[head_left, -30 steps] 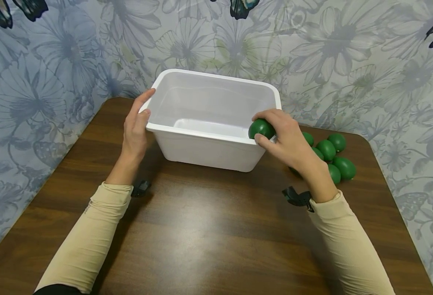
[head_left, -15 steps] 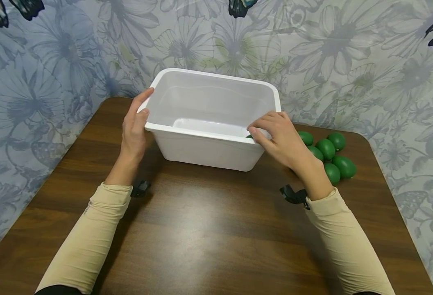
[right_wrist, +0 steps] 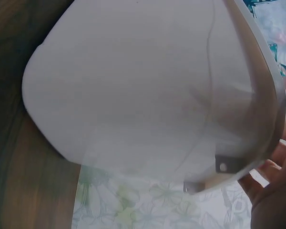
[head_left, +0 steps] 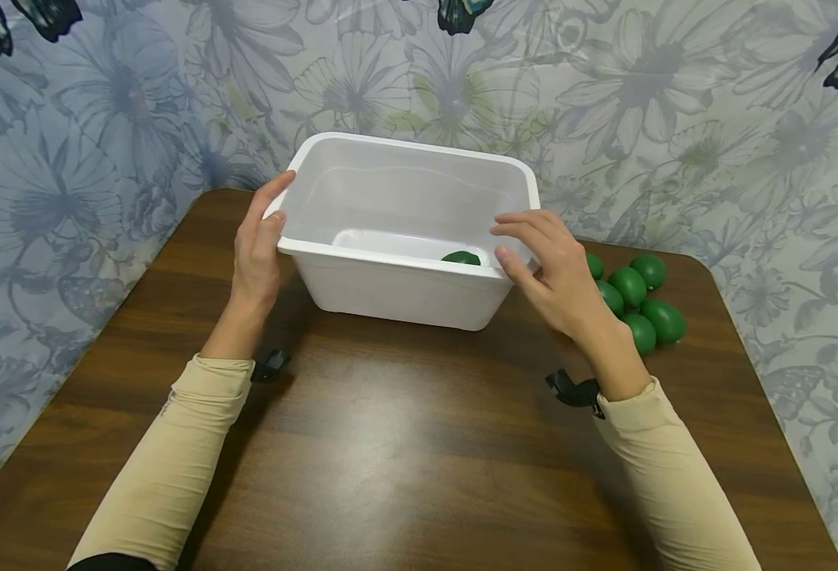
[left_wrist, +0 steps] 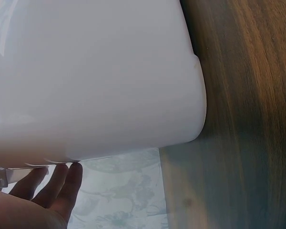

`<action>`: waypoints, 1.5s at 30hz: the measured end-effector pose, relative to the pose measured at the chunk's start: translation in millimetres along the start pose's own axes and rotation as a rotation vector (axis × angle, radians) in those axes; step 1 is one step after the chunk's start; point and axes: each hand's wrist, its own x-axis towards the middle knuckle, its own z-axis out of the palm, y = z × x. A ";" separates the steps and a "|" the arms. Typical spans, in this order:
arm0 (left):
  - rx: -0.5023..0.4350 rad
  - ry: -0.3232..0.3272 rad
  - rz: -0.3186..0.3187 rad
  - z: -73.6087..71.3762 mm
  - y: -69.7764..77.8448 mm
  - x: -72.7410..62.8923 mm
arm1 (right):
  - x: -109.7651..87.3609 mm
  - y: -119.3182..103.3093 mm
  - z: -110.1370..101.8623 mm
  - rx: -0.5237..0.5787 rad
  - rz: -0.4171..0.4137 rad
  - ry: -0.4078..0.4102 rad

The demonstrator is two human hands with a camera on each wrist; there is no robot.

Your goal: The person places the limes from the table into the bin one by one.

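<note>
Left hand (head_left: 258, 254): thumb and fingers hold the tub's left end at the rim (head_left: 383, 257). Right hand (head_left: 557, 274): released, no fruit in it, fingers loosely bent at the tub's right end; contact with the rim uncertain.

Tub (head_left: 397, 287): on the desk (head_left: 383, 444), near the far edge, between the two far corners. One green fruit (head_left: 461, 259) lies inside toward the near wall, which hides its lower part. Loose fruits (head_left: 629, 287) sit bunched toward the far right corner.

Handling (judged): tub probably light, moderately stiff plastic, apt to slide if bumped; best held by the rolled rim at both ends. Fruits look firm, light and slick, likely to roll; take each round its widest part, thumb opposite fingers, and lower it rather than drop it.

Materials: tub white, semi-gloss, walls tapering downward, corners rounded. Fruits deep green, smooth, shiny, round to egg-shaped; real or plastic, cannot tell. Desk dark brown wood grain, satin, corners rounded. Wall covering (head_left: 675, 166) floral, grey-blue.
</note>
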 end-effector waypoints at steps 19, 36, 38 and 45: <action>0.002 0.002 0.000 1.0 1.0 -1.3 | -43.0 21.8 -29.6 -0.068 0.144 0.098; -0.015 0.005 0.008 4.0 0.3 0.1 | -92.4 41.3 -58.8 -0.144 0.334 0.088; -0.024 0.005 0.011 4.7 0.5 0.2 | -99.5 43.7 -62.5 -0.153 0.361 0.079; -0.047 0.016 0.031 4.4 0.2 -1.0 | -119.2 50.4 -73.1 -0.165 0.409 0.060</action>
